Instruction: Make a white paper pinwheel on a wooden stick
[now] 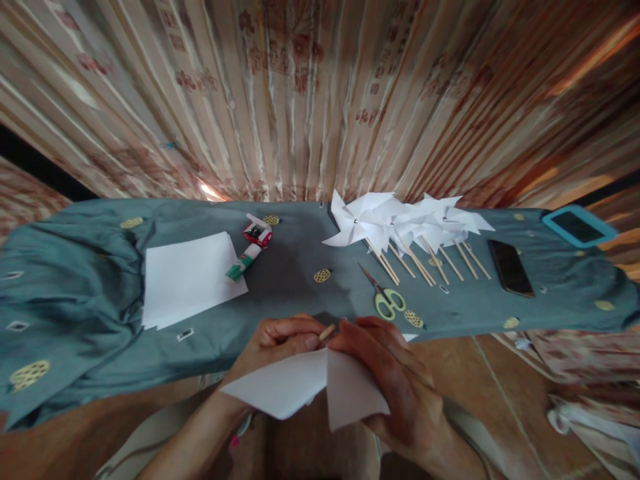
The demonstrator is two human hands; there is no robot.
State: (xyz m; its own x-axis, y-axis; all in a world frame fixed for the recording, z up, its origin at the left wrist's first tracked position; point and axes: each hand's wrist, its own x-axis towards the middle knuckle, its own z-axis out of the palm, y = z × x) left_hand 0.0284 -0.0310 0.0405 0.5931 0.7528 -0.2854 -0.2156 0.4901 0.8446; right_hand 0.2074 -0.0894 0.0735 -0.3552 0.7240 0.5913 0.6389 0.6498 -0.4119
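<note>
At the near table edge, my left hand [277, 343] is closed with thumb and fingers around a thin wooden stick [327, 332], whose end pokes out toward my other hand. My right hand [393, 373] curls over a white paper pinwheel [285, 387] and presses it near the stick's end. The pinwheel's folded blades hang below both hands, and its centre is covered by my fingers. Green-handled scissors [390, 302] lie just beyond my right hand. Several finished white pinwheels [370, 217] on wooden sticks lie overlapping farther back.
A stack of white paper [187, 280] lies on the left of the cloth-covered table [295, 293]. Beside it are a green-and-white tube [243, 262] and a small red box [258, 231]. To the right sit a dark phone [511, 268] and a blue-framed tablet [580, 225]. A curtain [310, 100] hangs behind.
</note>
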